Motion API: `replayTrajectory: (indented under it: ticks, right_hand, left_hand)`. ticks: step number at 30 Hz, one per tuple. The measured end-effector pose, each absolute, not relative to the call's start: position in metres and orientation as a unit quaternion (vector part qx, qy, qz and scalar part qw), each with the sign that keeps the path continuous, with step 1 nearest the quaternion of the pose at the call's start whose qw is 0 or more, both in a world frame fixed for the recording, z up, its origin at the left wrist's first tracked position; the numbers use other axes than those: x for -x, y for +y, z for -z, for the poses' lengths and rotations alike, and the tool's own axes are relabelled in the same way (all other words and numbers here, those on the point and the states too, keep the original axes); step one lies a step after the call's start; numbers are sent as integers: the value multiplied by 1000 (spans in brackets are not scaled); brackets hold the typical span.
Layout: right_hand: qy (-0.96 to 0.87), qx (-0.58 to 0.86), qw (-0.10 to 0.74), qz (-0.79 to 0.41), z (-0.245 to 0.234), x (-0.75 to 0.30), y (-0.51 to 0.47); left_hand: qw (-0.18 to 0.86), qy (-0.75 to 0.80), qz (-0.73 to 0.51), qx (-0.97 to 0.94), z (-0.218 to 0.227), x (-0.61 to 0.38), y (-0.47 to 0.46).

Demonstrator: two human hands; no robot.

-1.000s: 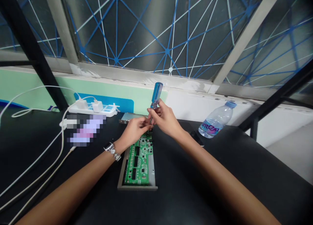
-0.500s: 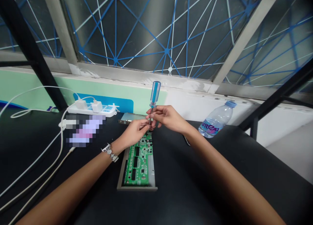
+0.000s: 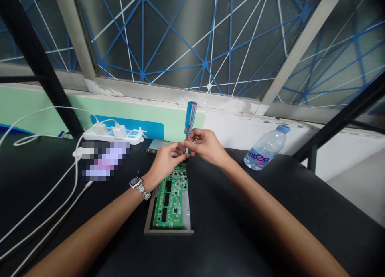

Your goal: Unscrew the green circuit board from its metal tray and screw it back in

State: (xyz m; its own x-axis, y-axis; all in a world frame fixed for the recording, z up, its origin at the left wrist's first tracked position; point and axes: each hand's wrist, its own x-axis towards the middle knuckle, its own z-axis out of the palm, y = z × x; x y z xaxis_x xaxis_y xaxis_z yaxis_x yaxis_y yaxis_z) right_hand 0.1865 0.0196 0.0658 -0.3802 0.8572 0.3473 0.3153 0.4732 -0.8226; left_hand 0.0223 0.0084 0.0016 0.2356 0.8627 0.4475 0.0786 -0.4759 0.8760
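A green circuit board [image 3: 172,197] lies in a shallow grey metal case [image 3: 188,211] on the black table [image 3: 240,229]. A screwdriver with a clear blue handle [image 3: 190,116] stands upright over the board's far end. My right hand [image 3: 205,146] pinches its shaft just under the handle. My left hand [image 3: 166,160], with a watch on the wrist, is closed round the lower shaft near the tip. The tip itself is hidden behind my fingers.
A water bottle [image 3: 264,148] lies on its side at the right. A white power strip [image 3: 112,133] with chargers sits at the back left, white cables [image 3: 54,193] trailing over the table. A grey lid [image 3: 158,145] lies behind the board. Black frame posts stand at both sides.
My right hand slid from the handle's base down to the shaft and closed in again beside my left hand. The screwdriver stayed upright, shifting only slightly.
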Motion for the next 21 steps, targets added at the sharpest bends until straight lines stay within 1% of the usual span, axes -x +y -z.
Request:
replayTrajectory:
  ticks: [4, 8, 12, 17, 21]
  right_hand:
    - [-754, 381, 398, -358, -67, -185, 17]
    - [-747, 374, 353, -421, -73, -188, 15]
    - [-752, 358, 326, -447, -78, -191, 14]
    - [-752, 373, 348, -417, -77, -189, 14]
    - [-745, 376, 377, -402, -72, -187, 16]
  left_hand:
    - [422, 330, -507, -676, -1, -22, 10]
    - [440, 302, -487, -691, 0, -20, 11]
    - [443, 289, -470, -707, -1, -21, 11]
    - [424, 295, -473, -714, -1, -23, 9]
    - [364, 335, -491, -717, 0, -23, 7]
